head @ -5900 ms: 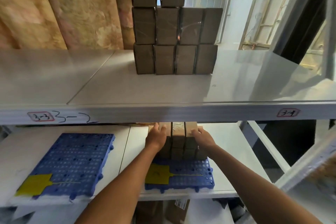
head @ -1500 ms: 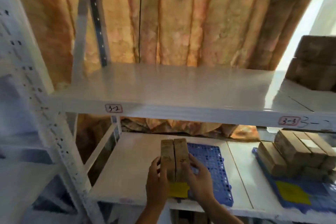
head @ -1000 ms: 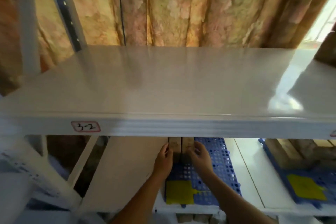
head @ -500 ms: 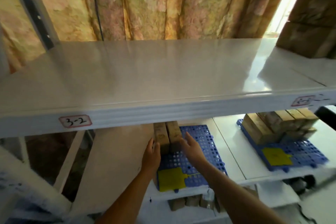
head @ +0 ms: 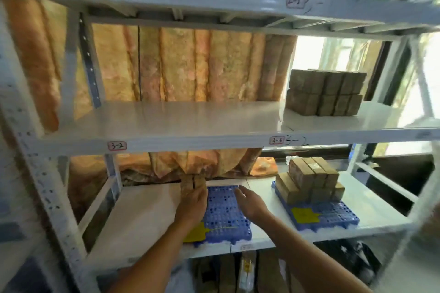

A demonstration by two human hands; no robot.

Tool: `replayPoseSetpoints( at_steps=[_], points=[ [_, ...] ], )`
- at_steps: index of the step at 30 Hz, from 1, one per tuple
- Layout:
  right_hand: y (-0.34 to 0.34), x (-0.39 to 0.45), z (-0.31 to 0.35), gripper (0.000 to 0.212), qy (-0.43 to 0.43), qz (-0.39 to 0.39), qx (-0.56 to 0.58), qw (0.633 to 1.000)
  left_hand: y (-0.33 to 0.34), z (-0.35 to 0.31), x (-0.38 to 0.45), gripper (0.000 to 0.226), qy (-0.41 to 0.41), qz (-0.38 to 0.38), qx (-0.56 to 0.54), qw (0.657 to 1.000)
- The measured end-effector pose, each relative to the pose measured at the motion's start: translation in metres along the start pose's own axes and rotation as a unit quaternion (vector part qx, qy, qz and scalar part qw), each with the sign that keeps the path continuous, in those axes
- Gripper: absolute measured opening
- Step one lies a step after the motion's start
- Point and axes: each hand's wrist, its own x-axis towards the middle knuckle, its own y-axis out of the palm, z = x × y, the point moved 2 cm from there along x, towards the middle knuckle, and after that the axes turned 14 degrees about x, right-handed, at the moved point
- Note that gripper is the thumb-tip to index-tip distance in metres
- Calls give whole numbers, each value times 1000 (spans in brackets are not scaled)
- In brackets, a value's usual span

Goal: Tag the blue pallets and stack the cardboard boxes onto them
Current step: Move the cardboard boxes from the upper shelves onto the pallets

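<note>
On the lower shelf [head: 147, 216], the left hand [head: 191, 204] rests against two cardboard boxes [head: 192, 184] standing side by side at the far left corner of a blue pallet [head: 226, 211]; blur hides whether its fingers curl round them or merely press. The right hand [head: 250, 202] hovers over the pallet at about three o'clock from the left one, fingers relaxed, holding nothing. A yellow tag [head: 196, 234] lies at the pallet's near left corner. At three o'clock, a second blue pallet [head: 333, 217] carries a stack of boxes [head: 309, 181] and its own yellow tag [head: 304, 215]. On the shelf above, at one o'clock, stands another pile of boxes [head: 325, 93].
</note>
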Motion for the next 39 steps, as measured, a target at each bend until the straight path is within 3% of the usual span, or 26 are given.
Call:
replayPoseSetpoints(
  at_steps=[6,14,22,25,30,32,36,39],
  points=[
    [-114,-87,25,53,-76,-58,30,995,-14,-166,-63,49,85,-15,-17,996],
    [-242,-92,43,56,-113,-178,39,977,-37,-315,-61,48,189,-72,-45,978],
    [-306,15,28,59,-149,-214,95,961,-25,-370,51,54,159,-51,-141,976],
    [-329,76,26,58,-174,-280,90,940,-20,-388,125,52,121,-48,-201,971],
    [-386,141,57,24,-273,-393,43,877,-21,-432,206,59,118,-71,-256,957],
    [-403,163,67,21,-257,-400,43,879,-21,-450,229,57,124,-92,-275,949],
    [-413,199,64,43,-183,-412,32,892,-10,-475,262,54,129,-123,-255,950],
    [-412,217,64,57,-173,-409,26,895,-7,-488,277,49,156,-157,-213,952]
  ],
)
